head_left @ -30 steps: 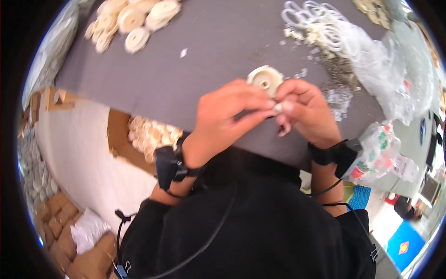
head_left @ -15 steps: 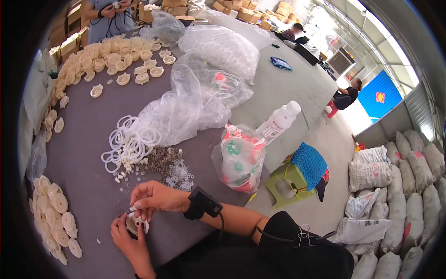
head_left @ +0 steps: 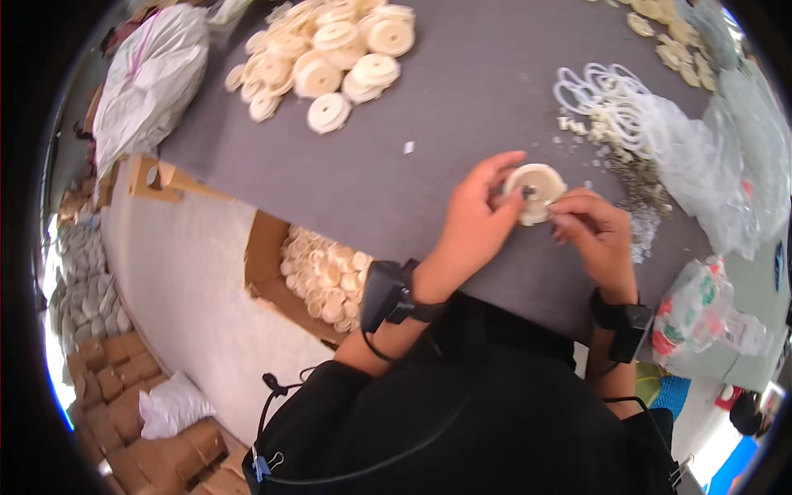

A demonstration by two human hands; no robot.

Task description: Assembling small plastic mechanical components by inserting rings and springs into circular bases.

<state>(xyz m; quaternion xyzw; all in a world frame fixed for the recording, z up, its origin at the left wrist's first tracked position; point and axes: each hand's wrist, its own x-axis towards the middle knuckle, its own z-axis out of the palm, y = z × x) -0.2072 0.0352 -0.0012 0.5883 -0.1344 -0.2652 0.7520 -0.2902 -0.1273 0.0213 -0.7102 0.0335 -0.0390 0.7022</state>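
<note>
My left hand (head_left: 478,210) is closed around the left edge of a round cream plastic cap (head_left: 544,180), its hollow side facing up. A small dark piece, perhaps a spring, shows near the middle of the cap beside my left thumb. At the cap's lower right edge, my right hand (head_left: 601,235) is closed in a pinch. Whatever lies between those fingertips is too small to make out. Just beyond my right hand lie a heap of small metal springs (head_left: 652,183), small white plastic pieces (head_left: 576,126) and clear rings (head_left: 606,89).
More cream caps (head_left: 328,113) are piled at the far left of the grey table (head_left: 462,91). Below the table's left edge stands a cardboard box (head_left: 266,262) full of similar parts. Plastic bags (head_left: 747,157) and a red-and-green patterned bag (head_left: 693,309) lie to the right.
The view has swung left, bringing the box of parts into sight. My right hand, earlier pinching a small white piece with a spring above the cap, is now at the cap's rim.
</note>
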